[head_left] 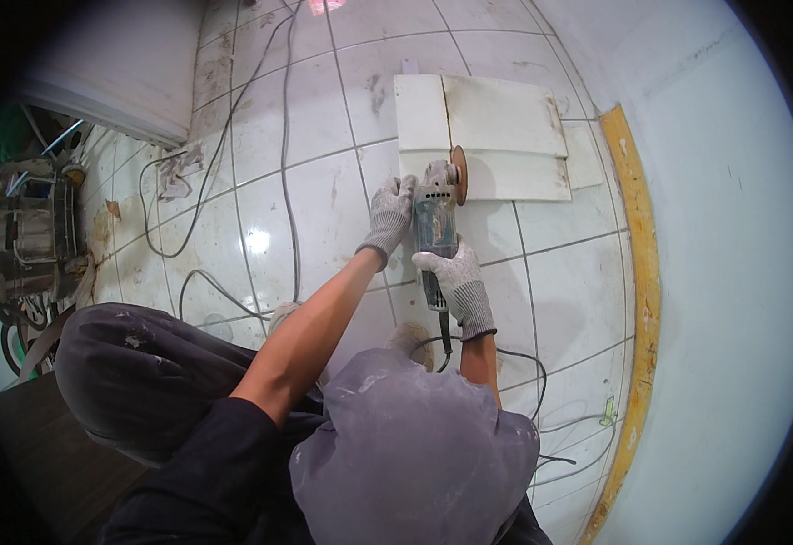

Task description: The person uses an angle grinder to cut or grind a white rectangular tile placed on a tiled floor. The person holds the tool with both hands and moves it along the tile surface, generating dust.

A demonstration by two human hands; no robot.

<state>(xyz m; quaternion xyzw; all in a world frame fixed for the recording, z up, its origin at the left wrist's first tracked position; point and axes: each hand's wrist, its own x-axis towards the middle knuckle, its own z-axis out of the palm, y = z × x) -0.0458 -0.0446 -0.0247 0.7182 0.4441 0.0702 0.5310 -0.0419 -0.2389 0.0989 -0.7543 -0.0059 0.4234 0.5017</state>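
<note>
A blue-green angle grinder (435,222) with a grey metal head points away from me. Its thin reddish-brown disc (460,174) stands upright at the near edge of stacked white tile pieces (505,113). A dark line runs up the top piece, in line with the disc. My right hand (460,280), in a grey-white knitted glove, is closed round the rear of the grinder's body. On the left side of its head, my gloved left hand (390,216) is closed against the tool; its exact grip is partly hidden. I cannot tell whether the disc spins.
A dark power cord (446,336) leaves the grinder's rear and curves by my legs. More cable (287,182) loops across the white tiled floor (342,100) on the left. A yellow-brown strip (640,263) edges the right wall. Cluttered equipment (37,218) stands far left.
</note>
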